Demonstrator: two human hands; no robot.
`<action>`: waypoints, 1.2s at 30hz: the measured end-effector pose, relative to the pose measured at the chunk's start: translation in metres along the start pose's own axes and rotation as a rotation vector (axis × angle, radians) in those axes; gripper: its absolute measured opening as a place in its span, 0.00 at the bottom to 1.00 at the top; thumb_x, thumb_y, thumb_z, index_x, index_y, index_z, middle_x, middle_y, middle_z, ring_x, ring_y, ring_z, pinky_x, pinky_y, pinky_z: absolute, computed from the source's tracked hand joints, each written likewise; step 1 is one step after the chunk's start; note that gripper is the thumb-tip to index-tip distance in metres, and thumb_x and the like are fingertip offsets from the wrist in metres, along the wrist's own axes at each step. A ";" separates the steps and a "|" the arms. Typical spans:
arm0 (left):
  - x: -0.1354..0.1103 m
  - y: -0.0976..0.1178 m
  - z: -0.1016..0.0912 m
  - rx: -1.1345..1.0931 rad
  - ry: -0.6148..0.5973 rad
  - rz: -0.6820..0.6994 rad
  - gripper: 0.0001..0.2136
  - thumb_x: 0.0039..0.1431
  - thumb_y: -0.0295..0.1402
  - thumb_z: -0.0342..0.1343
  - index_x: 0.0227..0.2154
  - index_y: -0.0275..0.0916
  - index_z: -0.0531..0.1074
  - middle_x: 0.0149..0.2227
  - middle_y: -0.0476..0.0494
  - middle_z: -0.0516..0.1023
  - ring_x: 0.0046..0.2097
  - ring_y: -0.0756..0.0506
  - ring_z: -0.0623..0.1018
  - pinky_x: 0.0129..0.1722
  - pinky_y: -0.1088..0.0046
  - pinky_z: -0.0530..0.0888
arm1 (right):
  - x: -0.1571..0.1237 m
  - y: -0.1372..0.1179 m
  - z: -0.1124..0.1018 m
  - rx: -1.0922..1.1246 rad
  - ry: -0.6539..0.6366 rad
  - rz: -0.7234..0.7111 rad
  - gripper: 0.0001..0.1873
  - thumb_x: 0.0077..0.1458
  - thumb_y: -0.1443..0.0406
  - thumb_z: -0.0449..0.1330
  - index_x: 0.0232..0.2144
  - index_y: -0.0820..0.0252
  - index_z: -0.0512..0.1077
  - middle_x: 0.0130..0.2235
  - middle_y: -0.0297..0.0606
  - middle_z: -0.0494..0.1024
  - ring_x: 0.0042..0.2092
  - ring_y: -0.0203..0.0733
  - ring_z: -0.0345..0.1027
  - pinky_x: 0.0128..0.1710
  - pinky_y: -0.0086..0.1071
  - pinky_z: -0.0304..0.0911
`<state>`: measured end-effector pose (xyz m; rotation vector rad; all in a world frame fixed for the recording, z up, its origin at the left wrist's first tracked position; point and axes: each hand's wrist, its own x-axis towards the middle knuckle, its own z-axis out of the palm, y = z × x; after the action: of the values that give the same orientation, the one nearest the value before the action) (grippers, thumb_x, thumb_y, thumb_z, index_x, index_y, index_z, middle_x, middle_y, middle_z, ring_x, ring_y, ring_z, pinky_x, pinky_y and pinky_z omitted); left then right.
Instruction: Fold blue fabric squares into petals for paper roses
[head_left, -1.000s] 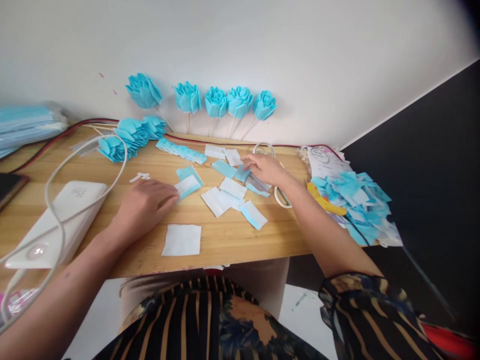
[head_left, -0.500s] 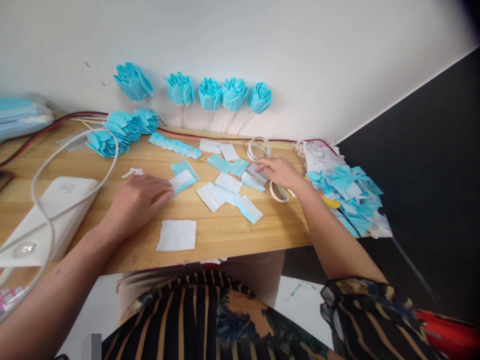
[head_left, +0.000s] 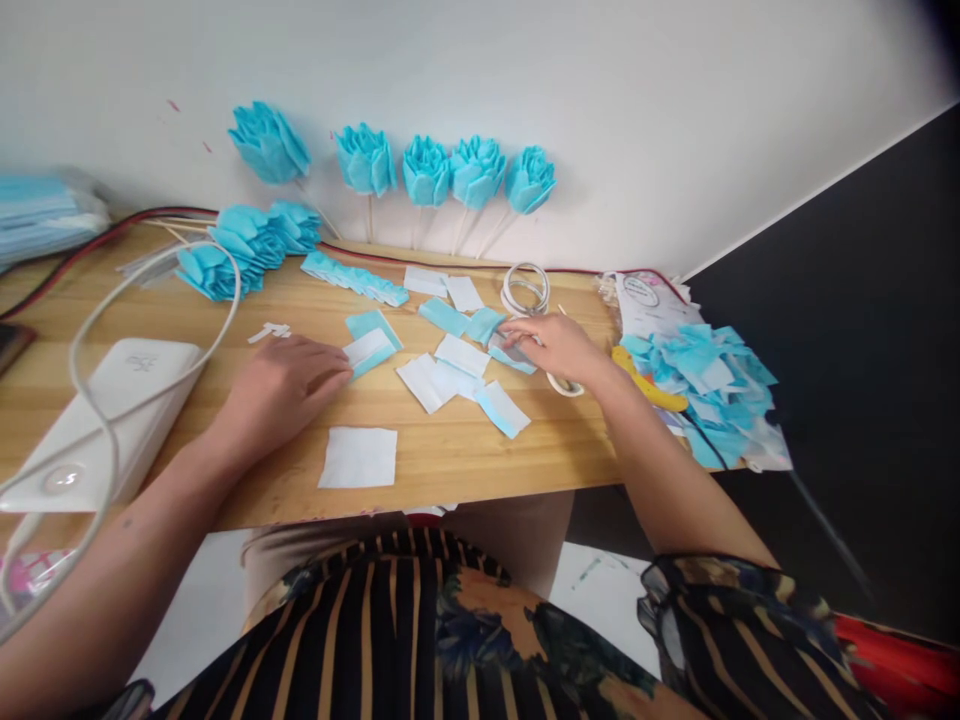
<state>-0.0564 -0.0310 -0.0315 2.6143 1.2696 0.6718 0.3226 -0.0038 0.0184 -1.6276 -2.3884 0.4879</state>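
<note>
My left hand (head_left: pixel 281 388) lies on the wooden table (head_left: pixel 465 460), fingers curled, its fingertips pressing the edge of a folded blue-and-white fabric piece (head_left: pixel 369 345). My right hand (head_left: pixel 559 345) reaches over scattered pieces, its fingers pinching a grey-white fabric piece (head_left: pixel 510 352) beside a blue piece (head_left: pixel 484 324). More white and blue pieces (head_left: pixel 442 380) lie between the hands. A white square (head_left: pixel 359 457) sits near the front edge.
Blue fabric flowers on sticks (head_left: pixel 427 170) lean against the wall; more flowers (head_left: pixel 240 250) lie at the left. A white device (head_left: pixel 105 410) with a cable sits left. Tape rolls (head_left: pixel 525 290), yellow-handled scissors (head_left: pixel 646 385) and a pile of blue scraps (head_left: pixel 705 385) lie at the right.
My right hand moved right from the blue piece and now pinches the grey-white piece. My left hand stayed on the folded piece. The view shifted a little.
</note>
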 end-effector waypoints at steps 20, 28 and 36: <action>0.002 0.002 -0.001 -0.003 -0.017 -0.028 0.15 0.66 0.41 0.46 0.37 0.42 0.78 0.43 0.42 0.82 0.47 0.40 0.79 0.48 0.60 0.71 | -0.003 -0.048 0.008 -0.072 -0.074 -0.075 0.17 0.56 0.74 0.51 0.43 0.57 0.73 0.41 0.35 0.83 0.42 0.42 0.76 0.39 0.33 0.63; 0.001 0.001 -0.001 0.000 -0.031 -0.020 0.17 0.67 0.41 0.45 0.36 0.39 0.78 0.44 0.41 0.82 0.47 0.39 0.78 0.48 0.59 0.71 | -0.006 -0.061 0.010 -0.038 -0.029 -0.129 0.16 0.56 0.74 0.50 0.42 0.56 0.72 0.43 0.34 0.82 0.43 0.41 0.75 0.40 0.33 0.63; 0.003 0.004 -0.003 -0.014 -0.031 -0.022 0.17 0.67 0.40 0.45 0.34 0.40 0.77 0.43 0.41 0.82 0.47 0.40 0.79 0.49 0.61 0.71 | -0.006 -0.072 0.019 -0.062 -0.147 -0.147 0.14 0.55 0.74 0.50 0.38 0.57 0.73 0.40 0.35 0.82 0.39 0.41 0.74 0.38 0.32 0.61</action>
<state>-0.0532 -0.0315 -0.0261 2.5854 1.2778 0.6326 0.2561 -0.0359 0.0290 -1.4730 -2.6313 0.5285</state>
